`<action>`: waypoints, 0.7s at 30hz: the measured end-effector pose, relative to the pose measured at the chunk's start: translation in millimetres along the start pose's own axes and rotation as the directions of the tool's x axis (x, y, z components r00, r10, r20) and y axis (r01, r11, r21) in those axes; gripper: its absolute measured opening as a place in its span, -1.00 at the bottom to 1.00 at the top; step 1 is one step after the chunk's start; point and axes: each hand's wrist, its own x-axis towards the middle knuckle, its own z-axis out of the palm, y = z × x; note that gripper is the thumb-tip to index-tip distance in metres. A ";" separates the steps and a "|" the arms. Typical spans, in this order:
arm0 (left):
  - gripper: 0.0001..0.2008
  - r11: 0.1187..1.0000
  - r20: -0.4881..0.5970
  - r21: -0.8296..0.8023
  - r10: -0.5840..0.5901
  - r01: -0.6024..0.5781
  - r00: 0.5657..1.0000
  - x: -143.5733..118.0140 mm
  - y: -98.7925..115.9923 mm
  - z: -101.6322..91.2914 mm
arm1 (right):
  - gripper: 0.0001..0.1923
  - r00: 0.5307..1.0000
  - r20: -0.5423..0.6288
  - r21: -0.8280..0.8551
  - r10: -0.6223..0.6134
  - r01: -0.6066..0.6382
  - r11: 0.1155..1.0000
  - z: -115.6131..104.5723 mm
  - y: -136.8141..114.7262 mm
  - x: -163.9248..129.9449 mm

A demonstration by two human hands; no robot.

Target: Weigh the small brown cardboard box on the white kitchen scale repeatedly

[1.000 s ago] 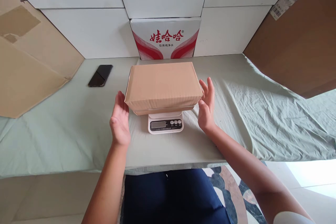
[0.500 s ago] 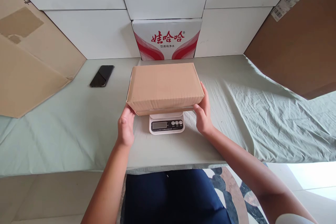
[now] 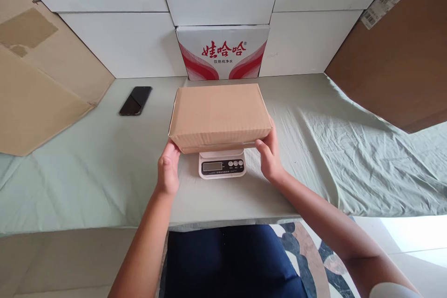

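Note:
A closed brown cardboard box (image 3: pixel 220 111) sits on or just over a small white digital kitchen scale (image 3: pixel 222 174); whether the two touch is hidden. The scale's front shows, with its display blank and a row of round buttons. My left hand (image 3: pixel 168 167) grips the box at its near left corner, fingers partly hidden beneath and behind it. On the opposite side, my right hand (image 3: pixel 269 153) holds the near right corner, thumb on the front face and fingers along the right end.
A black smartphone (image 3: pixel 136 100) lies on the green cloth (image 3: pixel 87 167) to the left. Behind stands a white and red carton (image 3: pixel 223 51) against stacked white boxes (image 3: pixel 118 42). Large cardboard panels flank the table, one left (image 3: pixel 45 84) and one right (image 3: pixel 394 65).
Almost nothing differs. My right hand has slid slightly along the box corner, its thumb a little further left; the box, scale and left hand stay practically in place.

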 end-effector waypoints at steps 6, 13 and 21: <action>-0.22 0.996 0.014 -0.050 0.080 -0.079 0.997 37.3 14.1 9.8 | -0.13 0.994 -0.038 -0.034 -0.105 0.103 0.994 -1.1 2.8 37.0; -0.20 0.993 -0.084 -0.118 -0.028 0.018 0.996 128.8 -34.6 24.8 | 0.08 0.979 -0.007 -0.029 -0.206 0.206 0.978 0.4 59.6 121.7; -0.17 0.989 -0.085 -0.106 -0.114 0.105 0.990 134.7 -72.5 18.2 | 0.03 0.998 -0.004 -0.028 -0.055 0.055 0.998 3.1 87.6 118.7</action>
